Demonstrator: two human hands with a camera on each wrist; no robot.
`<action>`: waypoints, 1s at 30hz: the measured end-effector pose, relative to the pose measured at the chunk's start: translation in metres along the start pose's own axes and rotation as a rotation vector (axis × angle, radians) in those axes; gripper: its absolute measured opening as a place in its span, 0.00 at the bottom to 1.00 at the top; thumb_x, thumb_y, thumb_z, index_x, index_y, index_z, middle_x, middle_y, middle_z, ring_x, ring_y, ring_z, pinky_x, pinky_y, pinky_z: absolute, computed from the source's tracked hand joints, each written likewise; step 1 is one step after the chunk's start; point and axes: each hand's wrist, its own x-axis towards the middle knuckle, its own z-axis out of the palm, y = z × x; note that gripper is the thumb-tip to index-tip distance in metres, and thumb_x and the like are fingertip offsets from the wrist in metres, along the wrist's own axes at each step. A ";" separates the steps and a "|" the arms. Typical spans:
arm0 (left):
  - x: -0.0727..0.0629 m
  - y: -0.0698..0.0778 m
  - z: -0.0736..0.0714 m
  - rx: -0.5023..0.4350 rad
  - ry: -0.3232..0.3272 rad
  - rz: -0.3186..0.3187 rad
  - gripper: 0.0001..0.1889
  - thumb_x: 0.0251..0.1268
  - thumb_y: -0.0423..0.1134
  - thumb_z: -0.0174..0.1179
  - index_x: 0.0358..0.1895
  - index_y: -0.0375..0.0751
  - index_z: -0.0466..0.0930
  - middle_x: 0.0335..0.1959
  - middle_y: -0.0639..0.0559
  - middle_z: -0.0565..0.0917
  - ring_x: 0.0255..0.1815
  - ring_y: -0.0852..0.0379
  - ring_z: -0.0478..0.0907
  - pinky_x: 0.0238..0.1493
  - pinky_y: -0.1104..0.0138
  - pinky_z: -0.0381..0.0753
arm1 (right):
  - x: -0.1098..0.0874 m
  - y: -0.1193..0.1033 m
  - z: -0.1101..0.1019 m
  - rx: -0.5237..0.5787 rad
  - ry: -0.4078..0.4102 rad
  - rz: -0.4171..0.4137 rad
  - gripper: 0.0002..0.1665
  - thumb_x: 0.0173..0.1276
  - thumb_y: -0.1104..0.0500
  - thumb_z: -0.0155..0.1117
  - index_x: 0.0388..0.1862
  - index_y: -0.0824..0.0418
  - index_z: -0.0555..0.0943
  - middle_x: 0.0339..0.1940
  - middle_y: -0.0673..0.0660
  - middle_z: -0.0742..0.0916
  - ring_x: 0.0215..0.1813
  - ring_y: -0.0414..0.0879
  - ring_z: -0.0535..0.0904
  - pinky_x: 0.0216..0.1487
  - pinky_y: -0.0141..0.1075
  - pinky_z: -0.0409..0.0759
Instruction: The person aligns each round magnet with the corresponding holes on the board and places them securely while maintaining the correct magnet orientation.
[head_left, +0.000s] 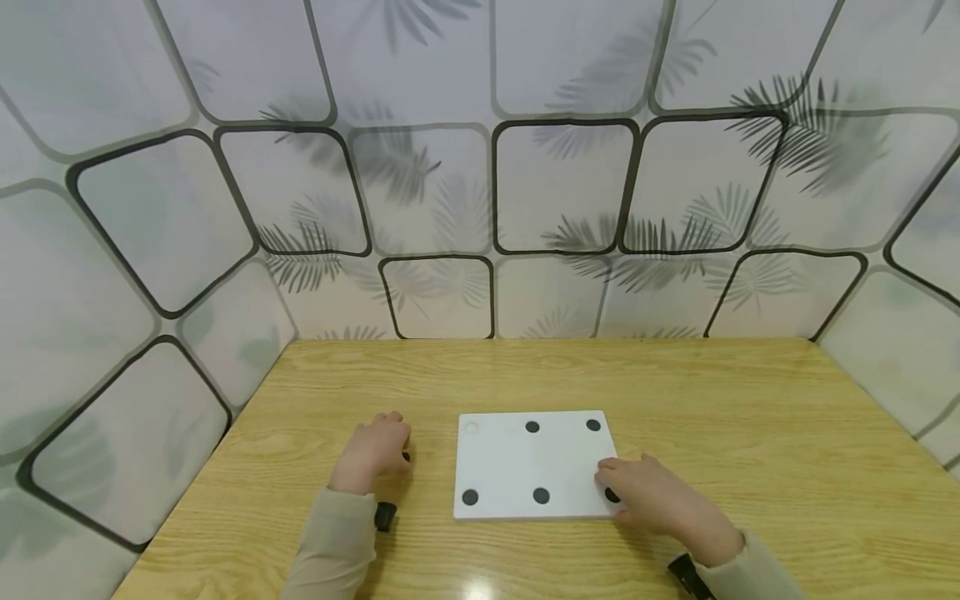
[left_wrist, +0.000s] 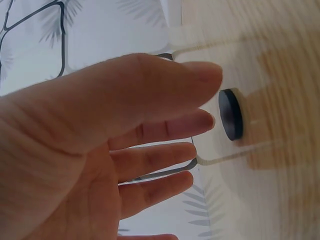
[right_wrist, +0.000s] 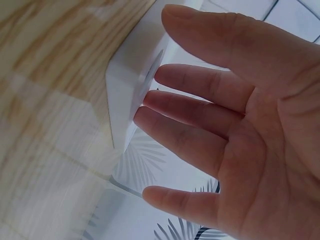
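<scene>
A small black disc (left_wrist: 231, 115) lies flat on the wooden table left of a white board (head_left: 498, 462). My left hand (head_left: 375, 450) hovers over that disc, thumb and fingers spread apart, the fingertips just short of it in the left wrist view. The board holds several black discs, such as the lower-left disc (head_left: 470, 497) and the upper-middle disc (head_left: 532, 427). At its upper-left corner shows a bare round recess (head_left: 472, 428). My right hand (head_left: 652, 500) has its extended fingers at the board's right end, partly covering the lower-right disc (head_left: 612, 495); its thumb stands apart.
The wooden table (head_left: 750, 417) extends around the board and both hands. Patterned fabric (head_left: 555, 300) with leaf prints rises along its back and sides. Dark wrist straps (head_left: 385, 517) sit at the sleeve cuffs.
</scene>
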 end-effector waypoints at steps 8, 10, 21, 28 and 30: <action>0.001 -0.002 0.002 -0.019 -0.007 -0.012 0.10 0.44 0.35 0.66 0.22 0.42 0.72 0.34 0.48 0.71 0.38 0.47 0.68 0.41 0.48 0.68 | 0.000 0.000 0.001 0.004 0.003 0.001 0.18 0.45 0.59 0.72 0.36 0.60 0.77 0.46 0.54 0.80 0.44 0.50 0.77 0.49 0.59 0.65; 0.001 -0.003 0.003 -0.019 -0.009 -0.014 0.10 0.44 0.35 0.66 0.22 0.42 0.72 0.34 0.48 0.71 0.38 0.47 0.68 0.41 0.47 0.67 | 0.000 0.000 0.001 0.002 0.001 -0.001 0.18 0.46 0.59 0.72 0.36 0.59 0.77 0.46 0.54 0.80 0.44 0.50 0.77 0.49 0.58 0.66; 0.005 -0.008 0.009 -0.011 -0.015 -0.033 0.10 0.45 0.36 0.67 0.22 0.43 0.72 0.35 0.49 0.71 0.40 0.46 0.69 0.42 0.46 0.68 | 0.000 -0.001 0.000 0.013 -0.017 0.030 0.18 0.46 0.59 0.72 0.37 0.59 0.78 0.46 0.54 0.80 0.46 0.50 0.76 0.51 0.58 0.64; 0.005 -0.008 0.008 -0.010 -0.007 -0.032 0.11 0.46 0.34 0.65 0.19 0.44 0.71 0.34 0.49 0.72 0.41 0.45 0.69 0.42 0.45 0.67 | 0.001 -0.001 0.001 0.012 -0.012 0.026 0.17 0.46 0.59 0.72 0.36 0.59 0.77 0.45 0.54 0.80 0.45 0.50 0.77 0.50 0.57 0.65; 0.005 -0.007 0.008 -0.008 -0.005 -0.030 0.11 0.46 0.34 0.65 0.17 0.44 0.70 0.34 0.49 0.72 0.41 0.45 0.69 0.42 0.46 0.67 | 0.001 -0.001 0.001 0.010 -0.012 0.028 0.18 0.46 0.59 0.72 0.36 0.59 0.77 0.46 0.54 0.80 0.45 0.50 0.77 0.50 0.58 0.65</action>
